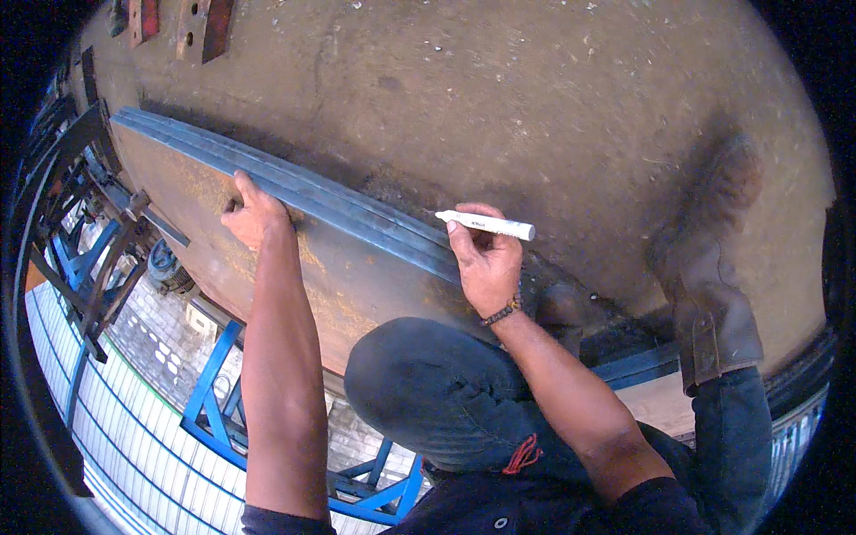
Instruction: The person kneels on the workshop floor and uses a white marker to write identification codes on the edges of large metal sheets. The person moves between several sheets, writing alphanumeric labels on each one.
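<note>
A white marker pen (pixel 490 224) is pinched between the thumb and fingers of my right hand (pixel 489 267). Its narrow tip points left, just above the right part of a stack of long, grey-blue steel bars (pixel 357 218). These bars lie side by side, slanting from the far left down toward my knee. At their near edge, left of the middle, my left hand (pixel 256 211) grips them with its fingers bent. Part of that grip is hidden behind the hand itself. Under the bars spreads a brown, rust-stained metal plate (pixel 334 285).
Drilled metal pieces with red sides (pixel 207 28) lie at the far left. My bent knee (pixel 428 388) is close to the bars, and my brown boot (pixel 713 294) rests on the plate at right. Blue metal framing (pixel 209 383) and a motor (pixel 167 266) stand below the plate's near edge.
</note>
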A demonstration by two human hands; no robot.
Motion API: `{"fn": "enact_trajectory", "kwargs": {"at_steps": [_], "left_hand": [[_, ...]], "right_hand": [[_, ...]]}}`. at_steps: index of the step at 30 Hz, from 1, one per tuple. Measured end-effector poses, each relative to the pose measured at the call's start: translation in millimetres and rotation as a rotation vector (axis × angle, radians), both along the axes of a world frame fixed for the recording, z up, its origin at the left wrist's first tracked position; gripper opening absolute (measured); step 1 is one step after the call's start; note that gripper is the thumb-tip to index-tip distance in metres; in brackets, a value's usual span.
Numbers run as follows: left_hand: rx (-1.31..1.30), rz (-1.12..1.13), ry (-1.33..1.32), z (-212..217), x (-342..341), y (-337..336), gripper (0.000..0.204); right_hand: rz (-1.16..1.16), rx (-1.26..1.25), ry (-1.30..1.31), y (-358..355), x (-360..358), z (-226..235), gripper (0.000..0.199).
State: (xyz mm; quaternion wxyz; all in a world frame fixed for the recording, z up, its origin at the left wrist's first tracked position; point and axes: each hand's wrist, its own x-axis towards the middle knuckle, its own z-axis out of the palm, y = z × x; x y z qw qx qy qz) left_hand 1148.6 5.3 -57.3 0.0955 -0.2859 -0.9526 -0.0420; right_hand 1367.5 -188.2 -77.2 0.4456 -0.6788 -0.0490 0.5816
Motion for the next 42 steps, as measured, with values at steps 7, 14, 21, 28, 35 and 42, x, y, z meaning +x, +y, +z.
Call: {"fn": "enact_trajectory", "kwargs": {"at_steps": [7,14,21,28,35,42], "left_hand": [[-0.014,-0.042,0.012,-0.4,-13.4,-1.4,0.082],[-0.025,-0.037,0.031,-0.1,-14.1,2.0,0.081],[0.008,-0.062,0.008,-1.2,-17.9,0.5,0.079],[-0.013,-0.056,0.025,-1.0,-19.0,-0.8,0.079],[0.018,-0.084,-0.003,-4.3,-17.2,-0.7,0.078],[0.02,-0.077,0.011,0.2,-17.9,-0.7,0.075]], "right_hand": [[0.028,-0.003,0.078,10.1,-7.1,3.8,0.02],[-0.024,-0.057,0.104,21.3,-13.4,6.7,0.015],[-0.008,-0.17,0.002,23.2,-16.4,4.9,0.017],[-0.042,-0.104,0.037,23.2,-24.5,8.0,0.018],[-0.09,-0.057,0.014,33.5,-11.9,14.4,0.018],[-0.092,0.064,-0.206,134.1,95.0,45.9,0.014]]}}
